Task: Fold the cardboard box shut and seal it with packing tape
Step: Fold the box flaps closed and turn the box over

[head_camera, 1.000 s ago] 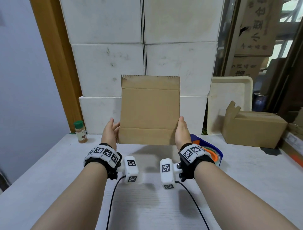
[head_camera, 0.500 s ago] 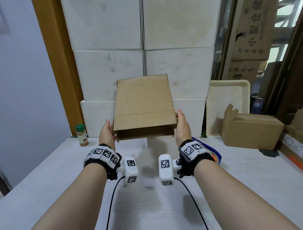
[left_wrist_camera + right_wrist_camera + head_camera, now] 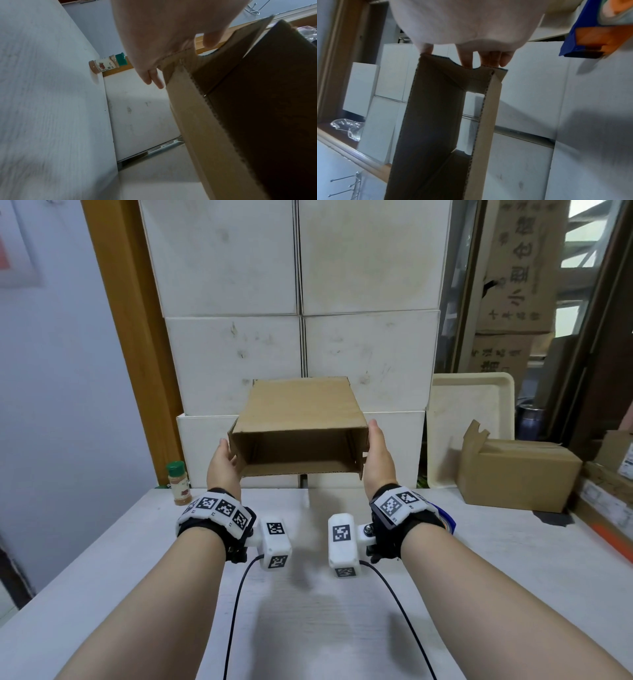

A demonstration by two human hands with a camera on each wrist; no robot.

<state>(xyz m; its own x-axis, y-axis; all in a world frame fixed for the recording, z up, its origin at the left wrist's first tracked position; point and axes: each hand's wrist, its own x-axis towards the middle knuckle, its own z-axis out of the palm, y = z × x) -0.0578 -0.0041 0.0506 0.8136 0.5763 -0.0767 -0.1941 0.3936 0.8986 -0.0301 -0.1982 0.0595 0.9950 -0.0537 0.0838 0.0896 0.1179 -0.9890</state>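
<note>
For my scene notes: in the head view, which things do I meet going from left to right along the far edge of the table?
spice jar → left hand → held cardboard box → right hand → cream tray → second cardboard box

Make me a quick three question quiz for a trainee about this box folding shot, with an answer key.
1. True or false: the cardboard box rests on the table.
2. Which hands hold the box? A) left hand only B) right hand only C) both
3. Fill in: the spice jar has a ____ cap.

Key:
1. False; it is held above the table, its open end toward the person.
2. C; one hand on each side.
3. Green.
</note>
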